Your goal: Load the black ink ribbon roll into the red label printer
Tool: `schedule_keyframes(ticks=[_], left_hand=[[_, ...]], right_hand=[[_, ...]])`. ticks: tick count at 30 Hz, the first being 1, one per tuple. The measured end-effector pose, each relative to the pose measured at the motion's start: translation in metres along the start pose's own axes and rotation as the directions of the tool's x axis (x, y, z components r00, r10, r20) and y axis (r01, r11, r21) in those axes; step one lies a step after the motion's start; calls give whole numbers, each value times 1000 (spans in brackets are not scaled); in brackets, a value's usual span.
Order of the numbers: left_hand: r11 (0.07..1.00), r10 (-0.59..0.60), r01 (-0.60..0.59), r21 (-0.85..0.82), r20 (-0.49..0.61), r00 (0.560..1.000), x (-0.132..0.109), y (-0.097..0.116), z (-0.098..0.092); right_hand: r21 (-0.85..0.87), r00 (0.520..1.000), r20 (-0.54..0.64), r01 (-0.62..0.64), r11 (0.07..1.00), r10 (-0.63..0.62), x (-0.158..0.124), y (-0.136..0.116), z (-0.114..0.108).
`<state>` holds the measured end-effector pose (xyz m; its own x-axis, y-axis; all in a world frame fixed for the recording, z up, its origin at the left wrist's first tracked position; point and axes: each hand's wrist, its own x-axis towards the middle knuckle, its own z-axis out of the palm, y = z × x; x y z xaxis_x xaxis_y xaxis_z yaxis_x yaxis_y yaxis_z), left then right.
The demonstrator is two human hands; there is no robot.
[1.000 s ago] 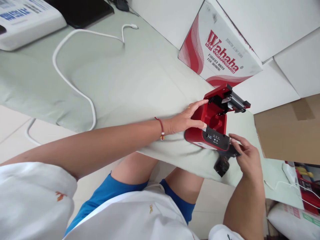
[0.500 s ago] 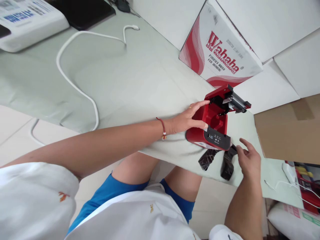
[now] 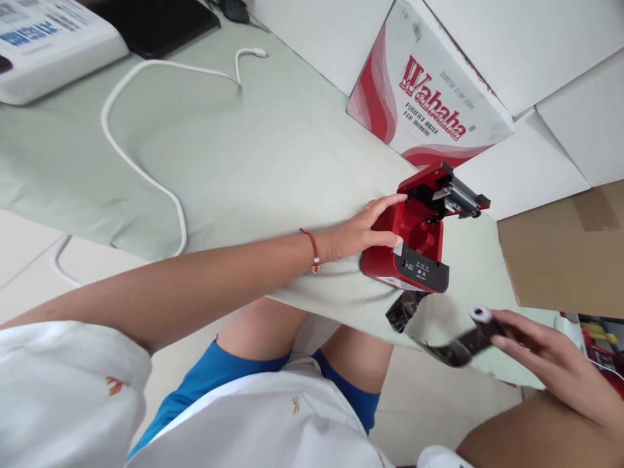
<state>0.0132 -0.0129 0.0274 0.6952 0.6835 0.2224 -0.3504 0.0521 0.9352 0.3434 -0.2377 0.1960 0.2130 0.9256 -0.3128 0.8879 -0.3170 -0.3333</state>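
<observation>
My left hand (image 3: 358, 235) grips the side of a small red printer (image 3: 419, 224) on the table, thumb and fingers spread around its body. The printer's lid stands raised, showing the red hollow inside and the black roller on the lid. In my right hand (image 3: 550, 357) is a black paper roll (image 3: 480, 331), pinched between thumb and fingers, its white core end facing up. From the roll, a dark marbled strip (image 3: 402, 311) trails left to the table's front edge beside the printer.
A Wahaha water carton (image 3: 429, 107) and white boxes stand behind the printer. A brown cardboard box (image 3: 560, 250) is at the right. A white cable (image 3: 146, 166) curves over the green tablecloth (image 3: 273, 156), and a black tablet-like slab (image 3: 160, 26) lies far left.
My right hand has taken hold of the paper roll and moved it right, away from the printer, stretching the strip out. My left hand stays on the printer.
</observation>
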Motion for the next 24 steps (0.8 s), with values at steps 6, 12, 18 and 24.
schedule_keyframes(ticks=[6, 12, 18, 24], left_hand=[[999, 8, -8, -47, -1, 1000, -1, -6, -1], [999, 23, -24, -33, -15, 1000, 1, -8, -1], [999, 34, -33, 33, -20, 999, 6, -7, 1], [996, 11, -9, 91, -26, 1000, 2, 5, 1]], right_hand=[[112, 946, 1, 321, 940, -323, 5, -65, -19], [16, 960, -227, 171, 985, -163, 81, -121, 26], [-231, 987, -83, 115, 966, -138, 133, -138, 28], [-288, 976, -85, 168, 943, -200, 147, -146, 29]])
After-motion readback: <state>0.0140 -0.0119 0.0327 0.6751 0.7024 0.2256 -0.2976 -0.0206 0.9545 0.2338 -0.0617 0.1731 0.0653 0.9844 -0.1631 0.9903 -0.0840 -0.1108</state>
